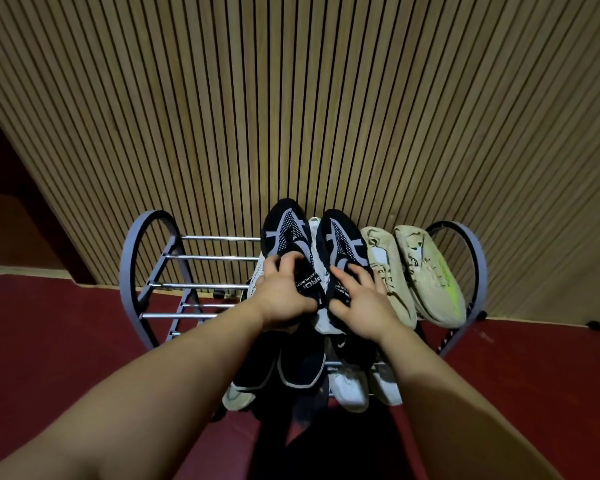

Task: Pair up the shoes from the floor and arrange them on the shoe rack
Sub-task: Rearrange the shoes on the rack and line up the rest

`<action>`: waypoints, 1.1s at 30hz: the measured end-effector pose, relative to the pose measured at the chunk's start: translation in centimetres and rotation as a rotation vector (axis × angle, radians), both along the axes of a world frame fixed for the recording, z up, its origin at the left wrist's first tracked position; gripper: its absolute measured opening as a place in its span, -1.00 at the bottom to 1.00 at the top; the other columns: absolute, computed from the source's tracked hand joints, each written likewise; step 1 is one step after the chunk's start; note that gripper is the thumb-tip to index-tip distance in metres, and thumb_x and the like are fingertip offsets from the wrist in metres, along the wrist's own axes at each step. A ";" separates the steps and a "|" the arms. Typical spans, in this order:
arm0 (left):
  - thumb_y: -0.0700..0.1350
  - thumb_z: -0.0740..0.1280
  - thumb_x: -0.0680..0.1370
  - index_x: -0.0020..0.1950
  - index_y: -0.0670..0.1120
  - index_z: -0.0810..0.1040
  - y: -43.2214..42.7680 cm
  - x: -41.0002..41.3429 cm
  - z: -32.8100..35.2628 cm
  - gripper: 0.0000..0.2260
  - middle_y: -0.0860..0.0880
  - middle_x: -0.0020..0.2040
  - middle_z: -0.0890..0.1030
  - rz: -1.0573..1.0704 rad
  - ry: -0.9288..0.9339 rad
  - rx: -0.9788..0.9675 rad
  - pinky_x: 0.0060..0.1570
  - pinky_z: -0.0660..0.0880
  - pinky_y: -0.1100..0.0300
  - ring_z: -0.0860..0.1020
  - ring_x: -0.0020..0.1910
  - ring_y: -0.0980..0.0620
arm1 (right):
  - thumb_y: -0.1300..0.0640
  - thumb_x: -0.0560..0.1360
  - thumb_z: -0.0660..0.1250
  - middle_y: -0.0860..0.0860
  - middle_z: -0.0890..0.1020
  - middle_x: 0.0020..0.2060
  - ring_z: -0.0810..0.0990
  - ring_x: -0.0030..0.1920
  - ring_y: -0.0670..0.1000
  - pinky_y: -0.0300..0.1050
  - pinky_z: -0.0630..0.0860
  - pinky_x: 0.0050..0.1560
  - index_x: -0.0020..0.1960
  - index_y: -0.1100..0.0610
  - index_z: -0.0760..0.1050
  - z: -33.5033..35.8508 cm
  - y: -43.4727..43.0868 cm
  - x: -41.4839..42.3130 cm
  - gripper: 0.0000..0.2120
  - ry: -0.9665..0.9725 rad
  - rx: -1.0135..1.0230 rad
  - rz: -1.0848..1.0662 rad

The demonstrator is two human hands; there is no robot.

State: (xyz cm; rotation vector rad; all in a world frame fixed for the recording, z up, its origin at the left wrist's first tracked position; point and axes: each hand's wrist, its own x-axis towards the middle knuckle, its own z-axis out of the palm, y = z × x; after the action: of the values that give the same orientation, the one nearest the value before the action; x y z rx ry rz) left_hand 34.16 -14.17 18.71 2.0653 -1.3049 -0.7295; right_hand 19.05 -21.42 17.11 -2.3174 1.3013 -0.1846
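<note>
Left hand (284, 292): grips black-and-grey knit sneaker (284, 233) heel.
Right hand (361, 306): grips matching sneaker (343, 244) heel.
Place: grey metal shoe rack (142, 271), top bars, ahead of hands.
Risk: white shoe (314, 237) between hands may split the pair; toes may slip through bars.

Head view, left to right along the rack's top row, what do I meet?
Grey arched rack end → bare chrome rails → left black-and-grey knit shoe → right black-and-grey knit shoe → plain beige shoe → green-streaked beige shoe → other grey arched end.

shoe pairs (413, 271) side by side on rack (201, 258), wall (291, 98) behind
</note>
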 end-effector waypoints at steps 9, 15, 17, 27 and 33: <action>0.15 0.42 0.41 0.49 0.32 -0.04 -0.3 -0.8 -0.4 -0.19 -0.04 0.54 -0.18 -0.037 -0.200 0.085 0.43 0.09 0.01 0.05 0.47 -0.22 | -0.06 0.52 0.23 -0.12 0.01 0.52 -0.19 0.51 0.16 0.03 -0.08 0.48 0.50 -0.21 0.05 0.0 0.2 -0.1 -0.39 -0.009 0.017 -0.011; 0.10 0.39 0.43 0.49 0.28 0.09 2.2 1.9 -0.9 -0.28 -0.03 0.51 -0.02 -0.016 -0.320 -0.056 0.46 0.11 -0.01 0.09 0.45 -0.17 | -0.04 0.52 0.24 -0.09 0.01 0.52 -0.20 0.51 0.16 0.04 -0.12 0.48 0.50 -0.21 0.04 -0.1 0.1 -0.3 -0.37 -0.014 0.023 0.001; 0.09 0.39 0.43 0.50 0.26 0.10 3.5 3.7 -1.1 -0.28 -0.03 0.51 -0.02 0.026 -0.338 -0.075 0.46 0.13 -0.04 0.10 0.44 -0.18 | -0.04 0.53 0.24 -0.08 0.01 0.52 -0.19 0.51 0.16 0.04 -0.12 0.48 0.50 -0.20 0.04 -0.1 0.1 -0.3 -0.38 -0.007 0.015 0.007; 0.22 0.28 0.49 0.56 0.06 -0.05 8.4 12.5 -3.1 -0.23 -0.20 0.53 -0.06 0.148 -0.692 0.336 0.45 0.07 0.03 0.00 0.50 -0.20 | -0.14 0.44 0.34 -0.04 0.00 0.52 -0.13 0.51 0.22 0.05 -0.08 0.48 0.50 -0.22 -0.01 -0.4 0.1 0.1 -0.24 0.120 -0.056 0.013; 0.20 0.23 0.51 0.54 -0.08 0.02 9.1 12.6 -2.9 -0.28 -0.16 0.45 0.21 0.140 -0.791 0.300 0.33 0.24 0.05 0.23 0.38 -0.16 | -0.07 0.46 0.33 -0.01 0.11 0.50 0.13 0.46 0.20 0.07 0.11 0.46 0.51 -0.14 0.07 1.3 0.9 0.7 -0.30 0.003 -0.095 -0.098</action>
State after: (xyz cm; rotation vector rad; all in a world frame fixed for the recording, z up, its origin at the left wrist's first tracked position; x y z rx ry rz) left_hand 46.80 -5.10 15.83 2.8111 -1.4750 -0.0103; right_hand 19.79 -20.49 18.40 -2.3343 1.4376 -0.2813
